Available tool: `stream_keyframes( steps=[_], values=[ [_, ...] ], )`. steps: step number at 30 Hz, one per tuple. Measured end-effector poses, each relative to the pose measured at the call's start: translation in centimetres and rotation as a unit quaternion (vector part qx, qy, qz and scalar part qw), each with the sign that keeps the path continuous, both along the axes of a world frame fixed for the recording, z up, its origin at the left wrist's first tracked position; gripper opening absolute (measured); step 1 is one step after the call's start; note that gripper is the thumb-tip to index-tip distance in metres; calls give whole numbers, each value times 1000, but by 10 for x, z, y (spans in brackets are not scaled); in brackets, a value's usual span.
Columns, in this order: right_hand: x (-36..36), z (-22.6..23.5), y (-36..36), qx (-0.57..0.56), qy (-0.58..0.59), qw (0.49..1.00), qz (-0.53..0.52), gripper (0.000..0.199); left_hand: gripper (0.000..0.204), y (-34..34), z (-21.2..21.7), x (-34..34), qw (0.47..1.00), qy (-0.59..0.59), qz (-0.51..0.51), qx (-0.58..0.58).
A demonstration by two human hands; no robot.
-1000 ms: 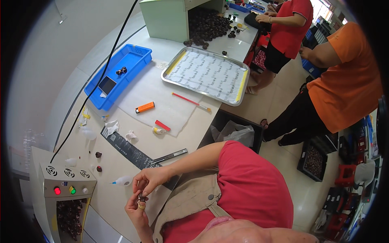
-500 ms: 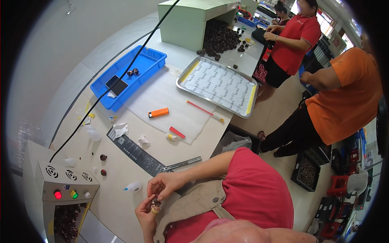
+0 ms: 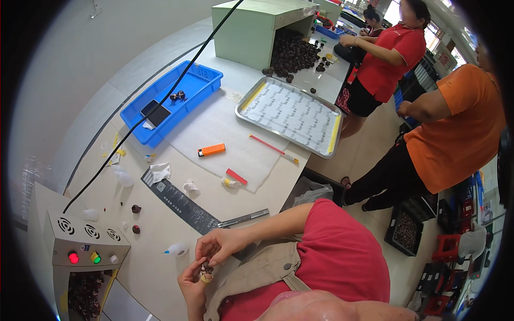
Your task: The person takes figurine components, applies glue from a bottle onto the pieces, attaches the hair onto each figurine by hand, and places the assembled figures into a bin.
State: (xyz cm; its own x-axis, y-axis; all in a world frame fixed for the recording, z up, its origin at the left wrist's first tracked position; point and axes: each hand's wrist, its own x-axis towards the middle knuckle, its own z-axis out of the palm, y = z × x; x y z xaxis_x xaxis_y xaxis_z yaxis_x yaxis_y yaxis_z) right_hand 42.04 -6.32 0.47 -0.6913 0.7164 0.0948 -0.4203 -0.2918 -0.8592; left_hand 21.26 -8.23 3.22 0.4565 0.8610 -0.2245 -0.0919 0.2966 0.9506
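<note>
While small dark part is pinched between both hands at table edge, little change is noted since earlier frames. Left hand: closed under part. Right hand: fingertips closed on top. Fitting judged ongoing. Small white bottle just beside.

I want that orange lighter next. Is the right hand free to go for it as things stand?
Probably not yet. The right hand is pinching a small dark part together with the left hand. The bench between it and the orange lighter holds only a flat black strip.
</note>
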Motion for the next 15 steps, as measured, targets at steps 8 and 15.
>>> stream_keyframes(
  steps=[8,15],
  values=[
    [0,4,-1,8,-11,1000,-1,30,51,0,-2,0,1000,-9,2,3],
    [-1,6,0,-22,-8,1000,-6,30,48,0,-1,2,1000,-16,10,10]
  ],
)
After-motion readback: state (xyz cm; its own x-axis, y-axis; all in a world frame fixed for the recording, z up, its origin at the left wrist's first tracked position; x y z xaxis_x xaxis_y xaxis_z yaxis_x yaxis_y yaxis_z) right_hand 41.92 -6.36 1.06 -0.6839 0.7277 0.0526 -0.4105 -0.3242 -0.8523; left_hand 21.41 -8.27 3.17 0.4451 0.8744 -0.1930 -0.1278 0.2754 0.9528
